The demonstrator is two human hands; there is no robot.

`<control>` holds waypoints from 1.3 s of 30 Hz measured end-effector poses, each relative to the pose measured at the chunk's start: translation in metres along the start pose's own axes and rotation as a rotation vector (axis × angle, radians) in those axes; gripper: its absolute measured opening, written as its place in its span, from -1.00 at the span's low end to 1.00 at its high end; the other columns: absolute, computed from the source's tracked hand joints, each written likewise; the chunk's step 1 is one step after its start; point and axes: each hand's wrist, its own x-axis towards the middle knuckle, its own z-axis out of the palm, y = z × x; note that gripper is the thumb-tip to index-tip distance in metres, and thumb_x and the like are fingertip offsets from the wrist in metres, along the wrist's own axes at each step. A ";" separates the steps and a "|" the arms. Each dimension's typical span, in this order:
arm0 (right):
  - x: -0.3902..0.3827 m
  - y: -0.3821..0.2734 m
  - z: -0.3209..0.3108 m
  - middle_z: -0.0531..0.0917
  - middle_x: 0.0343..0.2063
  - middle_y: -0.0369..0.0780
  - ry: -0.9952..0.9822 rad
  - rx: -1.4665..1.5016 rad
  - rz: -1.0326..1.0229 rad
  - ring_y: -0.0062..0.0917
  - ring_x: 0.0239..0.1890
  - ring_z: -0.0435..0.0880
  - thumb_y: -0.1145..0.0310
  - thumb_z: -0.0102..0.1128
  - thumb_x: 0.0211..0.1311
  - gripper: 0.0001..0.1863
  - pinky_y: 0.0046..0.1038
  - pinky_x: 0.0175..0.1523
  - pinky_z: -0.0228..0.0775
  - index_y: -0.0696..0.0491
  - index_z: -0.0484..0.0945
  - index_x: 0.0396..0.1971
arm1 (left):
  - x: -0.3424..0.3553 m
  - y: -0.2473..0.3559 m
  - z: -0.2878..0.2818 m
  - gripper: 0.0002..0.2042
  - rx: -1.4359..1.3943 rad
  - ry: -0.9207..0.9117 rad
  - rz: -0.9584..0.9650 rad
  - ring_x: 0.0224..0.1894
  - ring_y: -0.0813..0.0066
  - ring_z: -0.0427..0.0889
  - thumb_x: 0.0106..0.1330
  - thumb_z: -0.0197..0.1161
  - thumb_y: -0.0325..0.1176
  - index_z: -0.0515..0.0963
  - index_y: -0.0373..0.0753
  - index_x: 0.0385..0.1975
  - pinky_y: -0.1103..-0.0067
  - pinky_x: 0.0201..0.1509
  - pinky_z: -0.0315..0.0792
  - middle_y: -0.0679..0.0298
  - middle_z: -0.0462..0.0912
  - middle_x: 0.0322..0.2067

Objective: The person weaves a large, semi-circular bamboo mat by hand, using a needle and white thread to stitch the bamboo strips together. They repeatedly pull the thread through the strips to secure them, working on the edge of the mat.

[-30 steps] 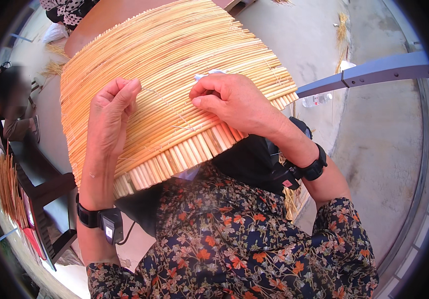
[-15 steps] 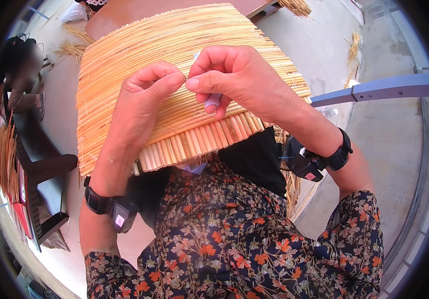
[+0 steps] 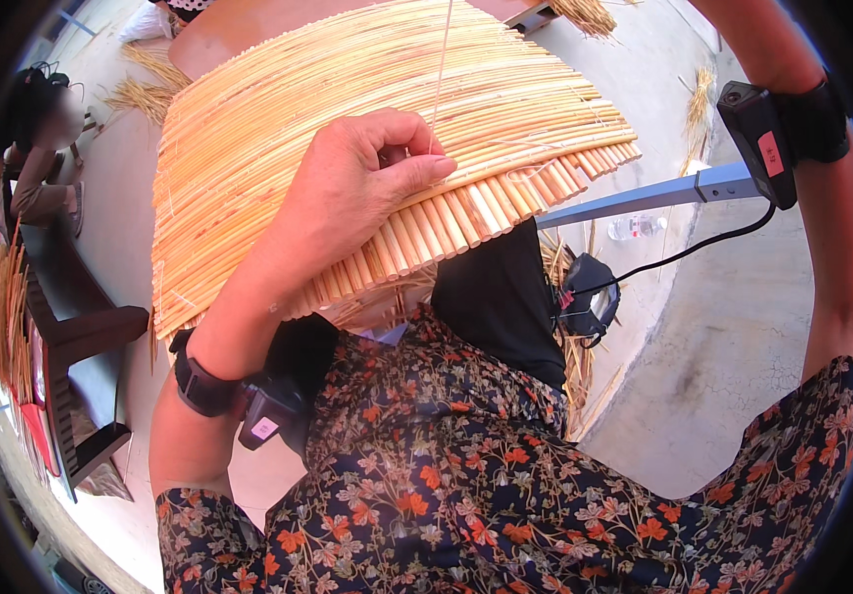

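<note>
A mat of straw-coloured reed stalks (image 3: 278, 109) lies across my lap, its near edge lined with short cut stalk ends (image 3: 456, 210). Resting on the mat by that edge, my left hand (image 3: 352, 183) is closed, thumb against forefinger, on a thin pale thread (image 3: 442, 69). The thread runs taut upward from the fingers past the top of the picture. My right forearm (image 3: 835, 238) is raised at the far right, and the hand itself lies beyond the upper edge. A loose loop of thread (image 3: 525, 176) lies near the mat's right corner.
A blue-grey metal bar (image 3: 644, 201) extends right from beneath the mat. Beyond it stands a clear plastic bottle (image 3: 634, 229). Bundles of straw (image 3: 139, 101) lie on the floor. A dark bench (image 3: 80, 297) is at left, near a seated person (image 3: 45, 148).
My right hand has left the left one and swung up and right, out of the picture. The thread is now drawn upward. My left hand has moved right, down onto the mat's near edge.
</note>
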 end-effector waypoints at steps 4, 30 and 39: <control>-0.023 0.056 0.035 0.63 -0.43 -0.32 -0.102 0.095 0.162 -0.60 -0.52 0.66 0.35 0.16 0.47 -0.90 -0.31 -0.21 0.73 0.04 0.50 -0.27 | -0.011 -0.037 -0.005 -0.83 -0.074 0.072 -0.055 -0.48 0.75 0.42 0.36 0.34 -0.39 0.62 -0.34 -0.44 0.71 -0.36 0.36 0.44 0.56 -0.56; -0.141 0.173 0.010 0.59 -0.46 -0.33 0.159 0.527 0.389 -0.60 -0.43 0.64 0.35 0.15 0.46 -0.89 -0.52 -0.31 0.62 0.07 0.54 -0.24 | -0.040 -0.002 -0.120 -0.78 -0.698 -0.068 0.014 -0.54 0.77 0.17 0.50 0.19 -0.20 0.44 -0.24 -0.25 0.75 -0.43 0.08 0.52 0.27 -0.57; -0.024 0.077 -0.111 0.58 -0.49 -0.23 0.704 0.126 -0.179 -0.47 -0.45 0.68 0.44 0.04 0.49 -0.92 -0.23 -0.08 0.71 0.09 0.48 -0.26 | -0.029 -0.020 -0.060 -0.85 -0.332 -0.107 -0.161 -0.42 0.64 0.64 0.46 0.26 -0.28 0.54 -0.20 -0.29 0.74 -0.35 0.49 0.31 0.67 -0.43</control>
